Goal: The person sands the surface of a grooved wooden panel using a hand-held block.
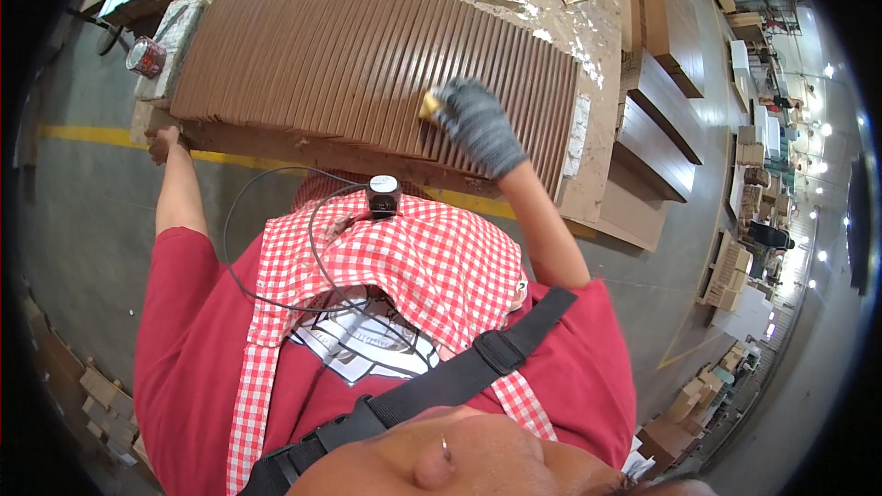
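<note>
The gloved right hand (478,126) has its fingers curled around a small yellow sponge (429,107), pressing it onto the row of brown wooden slats (367,64) laid edge to edge across the worktop (602,55). The bare left hand (163,140) grips the slats' near left corner, fingers hidden underneath. A paint can (145,57) stands left of the slats
</note>
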### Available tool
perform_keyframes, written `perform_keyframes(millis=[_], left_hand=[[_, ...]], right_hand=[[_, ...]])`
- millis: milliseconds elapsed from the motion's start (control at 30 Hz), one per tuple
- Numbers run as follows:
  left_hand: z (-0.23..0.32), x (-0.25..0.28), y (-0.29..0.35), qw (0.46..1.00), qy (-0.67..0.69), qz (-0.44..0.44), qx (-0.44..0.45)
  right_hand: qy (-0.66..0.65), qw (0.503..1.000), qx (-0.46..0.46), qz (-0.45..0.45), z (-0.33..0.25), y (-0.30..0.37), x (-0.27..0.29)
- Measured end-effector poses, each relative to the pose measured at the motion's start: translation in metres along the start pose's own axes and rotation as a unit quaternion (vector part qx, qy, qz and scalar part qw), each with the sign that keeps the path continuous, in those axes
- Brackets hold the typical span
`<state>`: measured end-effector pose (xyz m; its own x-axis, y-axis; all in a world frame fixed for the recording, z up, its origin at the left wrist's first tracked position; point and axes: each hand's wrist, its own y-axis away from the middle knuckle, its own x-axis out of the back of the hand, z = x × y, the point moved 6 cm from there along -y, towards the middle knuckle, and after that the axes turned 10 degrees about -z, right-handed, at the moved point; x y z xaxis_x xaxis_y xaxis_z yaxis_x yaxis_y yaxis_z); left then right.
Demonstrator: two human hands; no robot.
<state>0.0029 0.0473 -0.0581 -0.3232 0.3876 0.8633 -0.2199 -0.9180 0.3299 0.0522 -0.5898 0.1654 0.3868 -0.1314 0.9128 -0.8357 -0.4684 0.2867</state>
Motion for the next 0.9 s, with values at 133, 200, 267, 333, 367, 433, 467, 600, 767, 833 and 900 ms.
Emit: perform_keyframes(millis=[133,200,267,333,367,433,467,600,767,833,900], left_hand=[[-0.018,0.002,-0.031,0.998,-0.062,0.018,-0.021],[-0.012,0.005,-0.017,0.995,0.036,0.087,0.043],[-0.013,0.011,-0.013,0.994,0.031,0.099,0.035],[-0.028,0.005,-0.005,0.994,0.035,0.098,0.040],[-0.015,0.001,0.006,0.997,0.014,0.076,0.032],[-0.003,0.000,0.016,0.998,-0.007,0.057,0.024],[-0.003,0.000,0.014,0.999,0.025,0.047,0.008],[-0.024,0.010,-0.034,0.990,0.088,0.101,0.037],[-0.019,0.023,-0.074,0.982,-0.172,-0.049,-0.056],[0.024,-0.018,0.039,0.981,-0.126,-0.131,-0.070],[-0.018,0.005,-0.028,0.986,-0.011,-0.161,-0.030]], right_hand=[[-0.050,0.993,0.064,-0.091,-0.040,0.042,0.006],[-0.215,0.971,0.059,-0.086,-0.019,0.049,0.010],[-0.329,0.941,0.073,-0.021,-0.008,0.051,0.032],[-0.397,0.918,0.002,0.006,0.014,0.034,0.028],[-0.435,0.898,-0.029,0.058,0.028,0.032,0.029],[-0.537,0.827,-0.081,0.145,0.065,0.022,0.015],[-0.596,0.776,-0.103,0.178,0.078,0.019,0.007],[-0.734,0.616,-0.090,0.271,0.096,0.009,-0.024],[-0.668,0.693,-0.011,0.270,0.070,0.022,-0.007],[-0.485,0.794,-0.005,0.366,0.100,0.041,-0.022],[-0.715,0.639,-0.024,0.281,0.063,0.026,-0.009]])
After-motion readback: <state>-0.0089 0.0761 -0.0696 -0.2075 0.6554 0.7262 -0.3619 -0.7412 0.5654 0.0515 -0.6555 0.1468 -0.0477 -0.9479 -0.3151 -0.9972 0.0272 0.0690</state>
